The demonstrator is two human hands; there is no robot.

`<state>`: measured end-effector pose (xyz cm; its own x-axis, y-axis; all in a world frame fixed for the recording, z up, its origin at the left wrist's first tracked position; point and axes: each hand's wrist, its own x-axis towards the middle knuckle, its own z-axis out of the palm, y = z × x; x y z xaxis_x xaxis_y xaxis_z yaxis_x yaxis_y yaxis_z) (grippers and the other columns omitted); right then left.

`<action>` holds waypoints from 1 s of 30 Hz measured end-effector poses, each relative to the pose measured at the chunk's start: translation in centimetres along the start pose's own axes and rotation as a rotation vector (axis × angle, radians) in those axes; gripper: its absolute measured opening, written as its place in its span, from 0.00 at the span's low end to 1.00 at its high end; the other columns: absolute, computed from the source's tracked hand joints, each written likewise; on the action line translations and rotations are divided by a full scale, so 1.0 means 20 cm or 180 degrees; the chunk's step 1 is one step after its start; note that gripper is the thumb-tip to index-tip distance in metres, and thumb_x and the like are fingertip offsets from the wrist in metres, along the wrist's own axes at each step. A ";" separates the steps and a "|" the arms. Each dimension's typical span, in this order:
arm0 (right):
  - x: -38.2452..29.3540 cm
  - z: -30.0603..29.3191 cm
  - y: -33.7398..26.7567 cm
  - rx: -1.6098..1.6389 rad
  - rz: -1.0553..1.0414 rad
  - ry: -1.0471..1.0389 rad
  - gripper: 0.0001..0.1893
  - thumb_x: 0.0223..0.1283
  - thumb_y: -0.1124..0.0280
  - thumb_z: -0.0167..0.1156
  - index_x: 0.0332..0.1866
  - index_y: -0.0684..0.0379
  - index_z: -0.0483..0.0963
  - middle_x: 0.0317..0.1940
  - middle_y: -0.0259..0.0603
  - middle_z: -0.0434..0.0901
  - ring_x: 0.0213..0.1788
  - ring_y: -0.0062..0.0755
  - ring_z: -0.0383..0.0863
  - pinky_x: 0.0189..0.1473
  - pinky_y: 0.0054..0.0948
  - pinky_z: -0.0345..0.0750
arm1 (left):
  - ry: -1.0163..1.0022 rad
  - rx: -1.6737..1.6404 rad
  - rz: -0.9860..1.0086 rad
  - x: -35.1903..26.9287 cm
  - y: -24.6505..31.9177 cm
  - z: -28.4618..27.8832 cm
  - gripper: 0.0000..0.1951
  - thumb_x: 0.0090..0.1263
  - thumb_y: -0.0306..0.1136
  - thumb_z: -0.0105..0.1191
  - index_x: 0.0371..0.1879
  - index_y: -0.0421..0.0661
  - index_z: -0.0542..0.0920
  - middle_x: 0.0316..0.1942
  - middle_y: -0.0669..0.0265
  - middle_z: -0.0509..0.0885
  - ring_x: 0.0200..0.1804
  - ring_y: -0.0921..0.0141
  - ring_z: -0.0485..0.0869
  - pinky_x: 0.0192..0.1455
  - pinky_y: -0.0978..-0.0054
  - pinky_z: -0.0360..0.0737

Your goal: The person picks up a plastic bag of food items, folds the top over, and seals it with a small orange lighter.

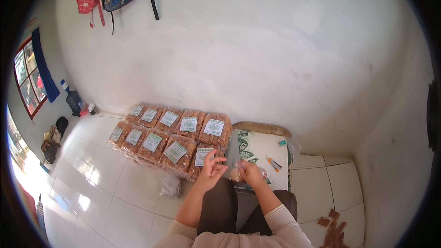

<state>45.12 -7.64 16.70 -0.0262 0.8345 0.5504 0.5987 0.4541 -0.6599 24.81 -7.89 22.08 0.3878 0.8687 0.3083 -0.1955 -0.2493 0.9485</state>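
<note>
My right hand [250, 173] is closed on the gathered top of a small clear plastic bag [236, 175] with brownish contents, over the near part of a low white table [265, 137]. My left hand [211, 170] is raised to the left of it, fingers spread and holding nothing, near the closest labelled snack packs. On the table lie an orange and grey stapler [274, 164] and a small green and blue box [282, 143]. A green-patterned sheet [244, 141] shows along the table's left side. What exactly is in the bag is partly hidden by my fingers.
Two rows of clear packs of brown snacks [162, 144] are stacked at left. Crumpled clear plastic [170, 186] sits on the tiled floor [134, 182]. Brown scraps [333, 230] lie at lower right. Behind stands a wall [234, 62]; a water bottle [73, 101] is far left.
</note>
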 end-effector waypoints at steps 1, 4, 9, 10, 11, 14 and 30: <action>-0.01 0.01 0.00 -0.0281 0.0033 -0.0197 0.09 0.59 0.66 0.59 0.31 0.61 0.78 0.17 0.50 0.75 0.20 0.46 0.78 0.24 0.36 0.73 | -0.0045 0.0105 -0.0008 -0.01 -0.04 0.02 0.36 0.67 0.24 0.53 0.69 0.51 0.47 0.55 0.59 0.71 0.46 0.72 0.77 0.49 0.76 0.74; -0.01 0.02 0.02 -0.0697 0.0059 -0.0412 0.19 0.59 0.58 0.59 0.18 0.60 0.77 0.10 0.48 0.72 0.13 0.49 0.74 0.18 0.40 0.70 | -0.0176 0.0403 0.0026 0.02 -0.08 0.12 0.36 0.66 0.24 0.55 0.68 0.49 0.48 0.52 0.62 0.74 0.39 0.76 0.76 0.45 0.80 0.74; -0.08 0.03 0.03 -0.0758 -0.0044 -0.0120 0.16 0.60 0.63 0.57 0.20 0.62 0.76 0.12 0.52 0.73 0.16 0.53 0.76 0.20 0.41 0.72 | -0.0211 0.0423 -0.0061 0.01 -0.07 0.13 0.26 0.68 0.22 0.51 0.63 0.46 0.58 0.45 0.65 0.75 0.37 0.79 0.75 0.43 0.81 0.73; -0.09 0.03 0.01 -0.0685 0.0032 -0.0095 0.15 0.61 0.64 0.57 0.21 0.62 0.77 0.12 0.52 0.73 0.17 0.54 0.76 0.21 0.42 0.72 | -0.0252 0.0372 -0.0026 0.03 -0.13 0.13 0.23 0.68 0.22 0.50 0.61 0.45 0.61 0.43 0.65 0.75 0.36 0.79 0.74 0.43 0.81 0.72; -0.09 0.04 0.02 -0.0689 -0.0001 -0.0036 0.13 0.61 0.65 0.56 0.25 0.62 0.77 0.13 0.53 0.73 0.18 0.55 0.76 0.21 0.42 0.72 | -0.0330 0.0333 -0.0018 0.02 -0.16 0.13 0.20 0.69 0.23 0.49 0.60 0.44 0.63 0.41 0.66 0.75 0.36 0.79 0.74 0.42 0.81 0.72; -0.08 0.04 0.08 -0.0537 0.0137 -0.0135 0.10 0.60 0.74 0.54 0.46 0.59 0.75 0.22 0.58 0.76 0.25 0.58 0.78 0.27 0.44 0.74 | -0.0439 0.0920 -0.0138 0.01 -0.14 0.16 0.12 0.71 0.25 0.46 0.53 0.42 0.70 0.36 0.68 0.75 0.36 0.78 0.75 0.42 0.80 0.73; 0.13 0.09 0.03 -0.1663 0.0502 -0.0073 0.21 0.66 0.52 0.47 0.27 0.60 0.74 0.18 0.54 0.77 0.22 0.58 0.78 0.25 0.48 0.75 | -0.0459 0.0810 -0.0649 -0.02 -0.23 0.13 0.09 0.74 0.29 0.43 0.48 0.43 0.75 0.32 0.68 0.77 0.37 0.77 0.76 0.42 0.79 0.75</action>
<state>44.01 -4.58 16.83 0.0821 0.8891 0.4502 0.9147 0.1121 -0.3883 27.90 -8.10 17.73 0.5223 0.8468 0.1007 0.1228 -0.1915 0.9738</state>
